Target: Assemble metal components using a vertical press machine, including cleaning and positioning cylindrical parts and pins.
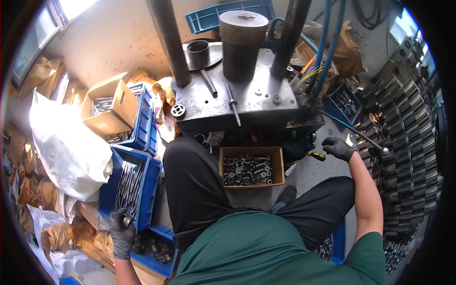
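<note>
— Grip of the left hand (122, 232)?
— Closed around a small metal part (128, 219), held over the blue crate (151, 187) of rods.
— Right hand (338, 148)?
— Curled loosely, nothing gripped; lever (354, 132) just beyond it.

metal ring (127, 219) | small, dark | at blue crate's (151, 190) near corner

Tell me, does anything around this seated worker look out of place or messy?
Mostly clutter, not damage. Two loose rods lie askew on the press table beside a small ring part. Crumpled brown paper and a white sack pile up beside the blue crates. Nothing looks spilled or broken.
</note>
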`<state>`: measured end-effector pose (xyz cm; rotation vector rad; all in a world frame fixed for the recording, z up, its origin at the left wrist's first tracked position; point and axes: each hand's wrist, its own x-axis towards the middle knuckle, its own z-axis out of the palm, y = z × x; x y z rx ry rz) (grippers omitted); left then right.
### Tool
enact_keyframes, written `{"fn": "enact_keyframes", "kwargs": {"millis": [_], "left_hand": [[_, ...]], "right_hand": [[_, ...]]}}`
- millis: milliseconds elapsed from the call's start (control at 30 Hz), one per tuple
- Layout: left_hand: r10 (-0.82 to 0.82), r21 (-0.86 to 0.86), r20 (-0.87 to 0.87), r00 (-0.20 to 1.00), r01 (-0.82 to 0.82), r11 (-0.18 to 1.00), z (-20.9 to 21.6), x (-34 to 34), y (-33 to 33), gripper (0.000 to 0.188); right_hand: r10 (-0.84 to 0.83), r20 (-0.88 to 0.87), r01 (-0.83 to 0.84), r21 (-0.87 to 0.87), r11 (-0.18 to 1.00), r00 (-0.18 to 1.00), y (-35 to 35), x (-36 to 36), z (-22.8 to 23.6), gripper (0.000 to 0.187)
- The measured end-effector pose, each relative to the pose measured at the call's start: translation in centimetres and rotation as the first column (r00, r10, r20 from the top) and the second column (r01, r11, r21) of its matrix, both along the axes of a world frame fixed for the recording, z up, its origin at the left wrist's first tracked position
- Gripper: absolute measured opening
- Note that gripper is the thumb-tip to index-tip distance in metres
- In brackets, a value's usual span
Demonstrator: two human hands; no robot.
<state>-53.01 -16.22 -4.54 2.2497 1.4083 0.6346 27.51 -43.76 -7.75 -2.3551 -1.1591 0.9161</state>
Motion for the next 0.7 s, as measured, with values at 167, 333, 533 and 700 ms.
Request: {"fn": "enact_keyframes", "kwargs": {"millis": [167, 333, 533, 700], "left_hand": [[-0.381, 0.219, 0.226, 0.896, 0.335, 0.917, 11.3, 17.7, 5.7, 0.051], [-0.534, -0.029, 0.602, 0.593, 0.685, 0.728, 12.9, 37.6, 4.7, 0.047], [-0.174, -0.462, 0.83, 0.53, 0.828, 0.318, 2.6, 49.3, 1.8, 0.045], [0.017, -0.752, 0.647, 0.762, 0.635, 0.179, -4.2, 49.4, -0.6, 0.037]], "right_hand": [[0.25, 0.337, -0.289, 0.07, 0.955, 0.908, 5.2, -2.8, 3.7, 0.026], [0.24, 0.401, -0.288, 0.063, 0.956, 0.884, 7.9, -4.9, -2.8, 0.031], [0.386, 0.54, -0.213, -0.356, 0.91, 0.748, 7.4, -9.3, -13.5, 0.04], [0.477, 0.769, -0.411, -0.306, 0.859, 0.425, 6.5, -7.8, -16.5, 0.039]]}}
